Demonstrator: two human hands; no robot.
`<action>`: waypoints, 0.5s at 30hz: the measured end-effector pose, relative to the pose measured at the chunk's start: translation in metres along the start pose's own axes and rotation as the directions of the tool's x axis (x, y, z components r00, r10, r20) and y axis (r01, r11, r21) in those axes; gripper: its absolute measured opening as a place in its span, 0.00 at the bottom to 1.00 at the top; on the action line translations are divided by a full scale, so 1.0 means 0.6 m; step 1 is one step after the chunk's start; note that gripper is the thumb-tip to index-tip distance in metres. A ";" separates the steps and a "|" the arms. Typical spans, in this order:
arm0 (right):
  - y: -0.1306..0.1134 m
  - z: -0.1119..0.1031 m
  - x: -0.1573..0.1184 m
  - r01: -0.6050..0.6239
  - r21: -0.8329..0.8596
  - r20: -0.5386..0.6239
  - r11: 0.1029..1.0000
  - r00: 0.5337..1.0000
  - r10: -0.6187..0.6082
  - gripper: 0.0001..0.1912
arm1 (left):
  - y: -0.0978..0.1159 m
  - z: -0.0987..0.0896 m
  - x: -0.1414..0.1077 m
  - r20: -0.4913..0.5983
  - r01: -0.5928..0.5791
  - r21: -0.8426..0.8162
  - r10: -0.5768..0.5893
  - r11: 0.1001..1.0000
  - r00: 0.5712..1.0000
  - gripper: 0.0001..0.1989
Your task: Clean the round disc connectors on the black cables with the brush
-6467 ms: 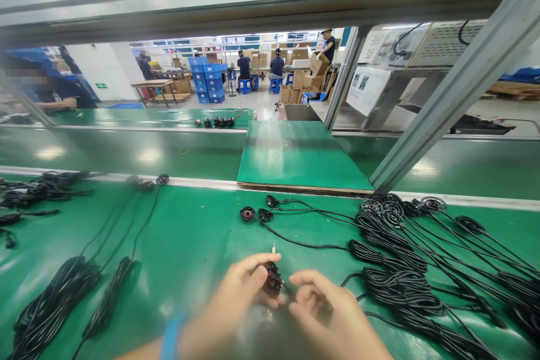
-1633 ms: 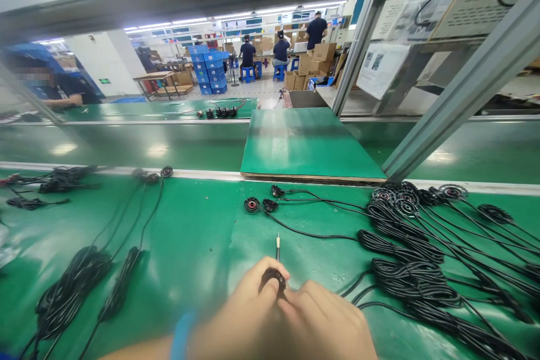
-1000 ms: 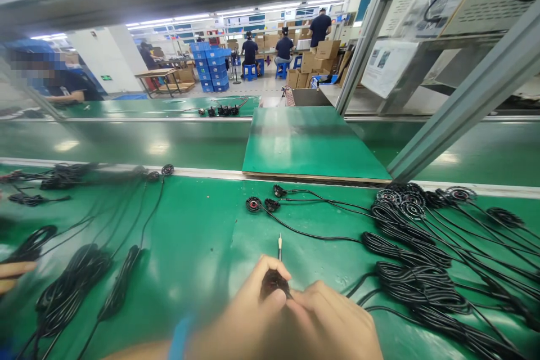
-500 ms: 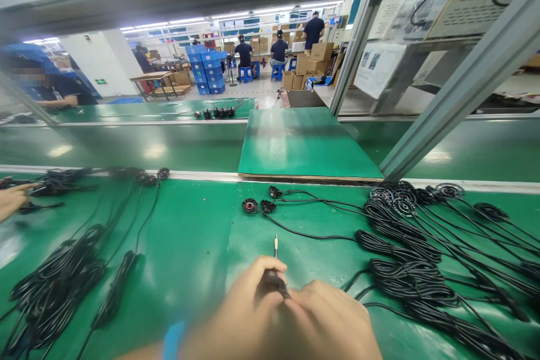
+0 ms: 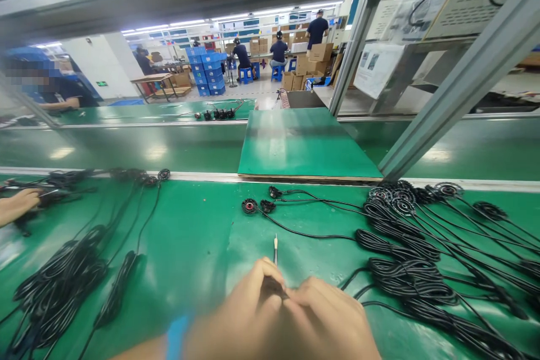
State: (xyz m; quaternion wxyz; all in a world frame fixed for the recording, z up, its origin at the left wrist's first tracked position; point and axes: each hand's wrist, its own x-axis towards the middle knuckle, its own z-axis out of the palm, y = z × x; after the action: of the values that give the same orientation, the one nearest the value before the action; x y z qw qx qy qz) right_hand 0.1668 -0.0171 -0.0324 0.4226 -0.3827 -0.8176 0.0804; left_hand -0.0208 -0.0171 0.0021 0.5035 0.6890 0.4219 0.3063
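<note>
At the bottom centre, my left hand (image 5: 247, 309) and my right hand (image 5: 331, 318) meet with fingers bent and pinched together. A small dark piece is between their fingertips, mostly hidden, so its kind does not show. A blue band (image 5: 176, 337) circles my left wrist. Just beyond my fingers a thin pen-like tool (image 5: 275, 248) with a pale tip points away from me; its near end is hidden by my hand. Farther out lie a black ring-shaped part (image 5: 249, 206) with a reddish centre and two small black parts (image 5: 268, 206), joined to black cables.
Bundled black cables (image 5: 409, 281) with round black heads (image 5: 404, 203) cover the right side of the green table. More coiled cables (image 5: 63, 281) lie left, near a co-worker's hand (image 5: 21, 205). A raised green board (image 5: 307, 143) spans the gap ahead, beside a metal post (image 5: 459, 73).
My fingers have closed further over the dark piece, which shows less now. At the left, the co-worker's hand has shifted slightly among the cables. The pen-like tool has barely moved.
</note>
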 end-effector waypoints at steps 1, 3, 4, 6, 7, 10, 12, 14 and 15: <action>0.000 -0.001 -0.001 -0.011 0.019 0.005 1.000 1.000 0.011 0.06 | 0.001 -0.001 0.002 0.012 0.018 0.005 -0.018 1.000 1.000 0.10; 0.001 0.001 -0.006 -0.028 0.016 0.024 0.999 0.999 0.028 0.06 | 0.001 -0.002 0.004 0.027 0.016 0.008 -0.016 1.000 1.000 0.10; 0.002 0.004 -0.010 -0.033 -0.001 0.032 0.999 0.999 0.033 0.06 | 0.000 -0.002 0.004 0.034 0.008 0.007 -0.008 1.000 0.999 0.10; 0.003 0.011 -0.019 -0.048 -0.031 0.030 0.998 0.998 0.049 0.05 | -0.003 -0.001 0.002 0.041 0.001 0.009 -0.002 1.000 0.999 0.10; 0.003 0.014 -0.022 -0.052 -0.028 0.025 0.998 0.998 0.053 0.05 | -0.004 0.000 0.000 0.046 0.009 0.012 -0.010 1.000 0.999 0.10; 0.003 0.015 -0.022 -0.096 0.064 0.042 0.993 0.995 0.093 0.05 | -0.004 0.003 -0.003 0.043 0.048 0.008 -0.048 0.999 0.998 0.10; 0.003 0.011 -0.013 -0.165 0.132 0.087 0.977 0.984 0.155 0.06 | -0.002 0.004 -0.001 0.035 0.093 -0.023 -0.093 0.995 0.995 0.11; 0.003 0.006 -0.002 -0.316 0.189 0.161 0.930 0.944 0.288 0.09 | -0.001 0.004 0.005 0.059 0.158 -0.137 -0.152 0.978 0.987 0.13; 0.003 0.004 0.003 -0.409 0.224 0.209 0.885 0.907 0.366 0.11 | -0.002 0.004 0.008 0.082 0.188 -0.230 -0.174 0.955 0.981 0.17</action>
State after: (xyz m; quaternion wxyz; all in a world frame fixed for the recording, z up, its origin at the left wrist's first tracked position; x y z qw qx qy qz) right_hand 0.1653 -0.0140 -0.0334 0.3773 -0.4715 -0.7378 0.3017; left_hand -0.0168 -0.0138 0.0004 0.6205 0.5915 0.4282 0.2859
